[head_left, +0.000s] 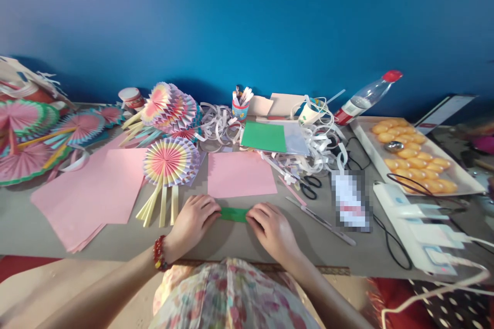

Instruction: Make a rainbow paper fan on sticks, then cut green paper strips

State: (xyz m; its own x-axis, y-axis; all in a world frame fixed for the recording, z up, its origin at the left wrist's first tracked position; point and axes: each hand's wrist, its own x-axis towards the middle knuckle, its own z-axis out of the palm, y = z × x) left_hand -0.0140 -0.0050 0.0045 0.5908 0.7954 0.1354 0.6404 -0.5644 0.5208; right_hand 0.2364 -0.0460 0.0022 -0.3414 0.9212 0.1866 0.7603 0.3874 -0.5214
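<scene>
A narrow folded-looking strip of green paper (233,214) lies at the near part of the table, stretched between my two hands. My left hand (196,218) grips its left end, fingers bent over the paper. At the right end my right hand (270,229) pinches it in the same way. Just beyond the strip lies a pink paper sheet (242,174). Left of it rests a round pleated paper fan (170,162) with pale yellow sticks. The hands cover both ends of the strip.
Pink sheets (92,190) and more paper fans (170,105) spread leftward. Green sheets (263,136) and curled white paper strips (324,149) lie behind. To the right are black-handled scissors (309,186), a craft knife (320,220), a tilted bottle (365,98), a power strip (415,231) and a tray (370,146).
</scene>
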